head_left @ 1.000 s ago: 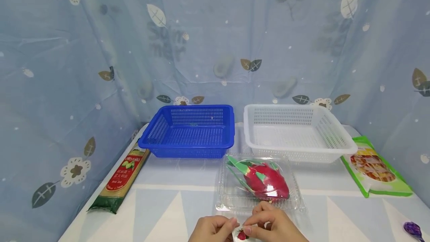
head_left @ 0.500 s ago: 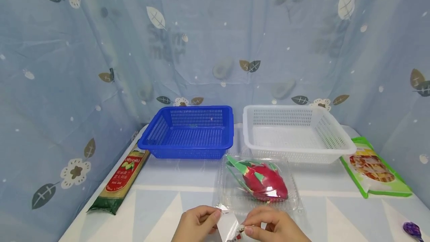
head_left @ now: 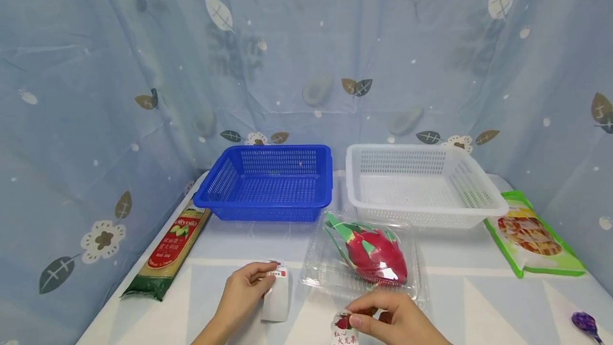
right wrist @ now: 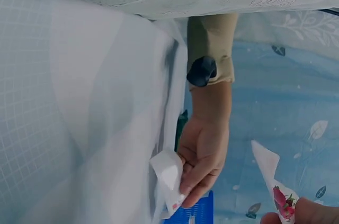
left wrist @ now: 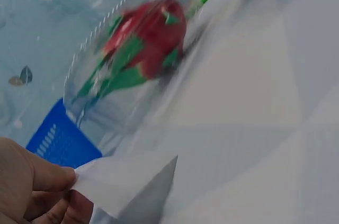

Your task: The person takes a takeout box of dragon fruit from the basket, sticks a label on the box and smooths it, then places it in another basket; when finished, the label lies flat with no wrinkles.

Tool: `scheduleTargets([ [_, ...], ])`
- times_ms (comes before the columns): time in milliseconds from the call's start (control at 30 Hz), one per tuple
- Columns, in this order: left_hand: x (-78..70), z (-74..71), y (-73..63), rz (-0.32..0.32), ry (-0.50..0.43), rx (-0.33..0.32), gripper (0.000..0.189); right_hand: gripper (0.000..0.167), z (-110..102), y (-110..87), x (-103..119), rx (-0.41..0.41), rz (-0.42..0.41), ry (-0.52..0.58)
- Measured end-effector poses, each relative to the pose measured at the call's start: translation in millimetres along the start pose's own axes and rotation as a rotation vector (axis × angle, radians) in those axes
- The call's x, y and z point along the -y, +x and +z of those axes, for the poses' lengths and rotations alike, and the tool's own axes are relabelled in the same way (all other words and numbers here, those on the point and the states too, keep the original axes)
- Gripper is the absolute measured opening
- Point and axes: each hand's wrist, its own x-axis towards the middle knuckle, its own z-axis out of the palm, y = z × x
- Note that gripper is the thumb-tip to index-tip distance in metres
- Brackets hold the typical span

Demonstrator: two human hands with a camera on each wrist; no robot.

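In the head view my left hand point(head_left: 246, 289) pinches a small white strip of backing paper point(head_left: 276, 302) with some red print at its top. The paper point(left wrist: 127, 181) bends away from the fingertips in the left wrist view. My right hand point(head_left: 395, 315) pinches a white sticker label point(head_left: 342, 331) with a red dragon fruit picture and Chinese characters. In the right wrist view the label point(right wrist: 284, 203) hangs curled from the fingertips. Just beyond my right hand lies a clear plastic clamshell box point(head_left: 318, 270), closed over a red dragon fruit point(head_left: 375, 257) with green leaf tips.
Behind the box stand a blue basket point(head_left: 268, 213) and a white basket point(head_left: 421, 217). A spaghetti packet point(head_left: 167, 252) lies at the left edge, a green-and-white food bag point(head_left: 531, 236) at the right. A purple spoon-like item point(head_left: 585, 322) lies at the front right.
My hands have moved apart. The label has come off the backing paper and stays with the right hand; the left hand has carried the paper to the left.
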Motion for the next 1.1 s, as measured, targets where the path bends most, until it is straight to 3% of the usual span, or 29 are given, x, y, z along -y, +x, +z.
scheduleTargets([
  [167, 13.6, -8.9, 12.8, 0.021, 0.141, -0.046, 0.028, 0.022, -1, -0.5, -2, 0.017, 0.041, 0.045],
  [333, 21.3, -12.5, 20.6, 0.027, 0.22, -0.063, 0.036, 0.021, -2, -1.1, -5, 0.023, -0.001, 0.051],
  [467, 21.5, -12.3, 22.2, 0.025, 0.282, -0.066, 0.038, 0.023, -4, -1.5, -6, 0.031, 0.011, 0.048],
  [633, 16.7, -9.7, 28.0, 0.036, 0.291, -0.06, 0.04, 0.03, -6, 0.0, -4, 0.041, 0.052, 0.083],
  [833, 13.5, -7.2, 35.2, 0.104, 0.365, -0.072, 0.041, 0.031, -7, 1.8, -1, 0.048, 0.053, 0.096],
  [1100, 14.7, -5.5, 33.3, 0.203, 0.485, -0.061, 0.044, 0.033, -7, 0.6, 0, 0.05, 0.106, 0.111],
])
